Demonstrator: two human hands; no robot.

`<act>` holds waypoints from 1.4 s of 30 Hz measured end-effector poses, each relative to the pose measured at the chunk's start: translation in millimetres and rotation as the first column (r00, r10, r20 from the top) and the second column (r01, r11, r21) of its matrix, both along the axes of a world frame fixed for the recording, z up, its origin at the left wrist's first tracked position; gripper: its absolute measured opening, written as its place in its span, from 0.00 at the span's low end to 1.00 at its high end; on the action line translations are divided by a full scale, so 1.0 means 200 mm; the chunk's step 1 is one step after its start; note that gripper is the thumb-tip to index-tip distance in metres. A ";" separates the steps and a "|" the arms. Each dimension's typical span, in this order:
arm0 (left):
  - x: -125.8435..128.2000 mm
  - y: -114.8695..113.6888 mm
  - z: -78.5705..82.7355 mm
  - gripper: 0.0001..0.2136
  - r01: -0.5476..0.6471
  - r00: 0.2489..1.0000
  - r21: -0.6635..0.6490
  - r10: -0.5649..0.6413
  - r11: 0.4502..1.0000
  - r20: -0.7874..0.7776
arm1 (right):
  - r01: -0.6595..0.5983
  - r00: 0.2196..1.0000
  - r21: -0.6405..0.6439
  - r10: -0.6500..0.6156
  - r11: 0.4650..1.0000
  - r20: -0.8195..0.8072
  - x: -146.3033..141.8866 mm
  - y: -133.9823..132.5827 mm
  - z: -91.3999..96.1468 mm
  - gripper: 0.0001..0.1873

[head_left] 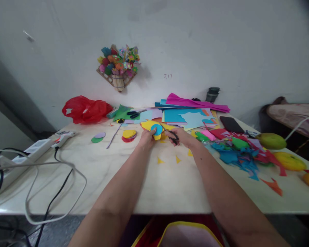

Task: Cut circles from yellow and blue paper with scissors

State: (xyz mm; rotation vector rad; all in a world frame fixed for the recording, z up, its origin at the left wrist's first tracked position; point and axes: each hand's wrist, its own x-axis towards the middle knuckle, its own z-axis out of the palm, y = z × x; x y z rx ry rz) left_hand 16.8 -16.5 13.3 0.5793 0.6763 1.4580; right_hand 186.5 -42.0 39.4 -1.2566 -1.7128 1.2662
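Note:
My left hand pinches a piece of yellow paper with a blue paper circle lying flat against it. In my right hand is a pair of dark-handled scissors, its blades pointing left at the yellow paper beside the blue circle. Whether the blades touch the paper is too small to tell. Small yellow scraps lie on the table below my hands. Left of my left hand, yellow paper circles rest on pink and red ones. Further left, a lilac circle overlaps a green circle.
Colored paper sheets lie behind my hands, with a second pair of scissors to their left. A red plastic bag sits back left. Paper scraps, a phone and mangoes are right. A power strip with cables occupies the left.

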 end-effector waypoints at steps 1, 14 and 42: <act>0.00 0.00 0.00 0.12 0.001 1.000 0.008 -0.001 1.000 0.002 | 0.000 1.000 0.001 0.000 1.000 0.000 0.00 0.00 0.00 0.18; 0.00 -0.01 -0.01 0.16 0.007 0.999 0.026 -0.006 1.000 -0.045 | 0.076 0.990 0.030 -0.079 0.997 0.119 -0.02 -0.04 0.08 0.18; -0.01 0.00 -0.03 0.15 0.096 0.994 0.069 -0.092 0.993 -0.063 | -0.045 0.999 -0.018 0.045 0.999 0.013 0.06 -0.02 0.03 0.21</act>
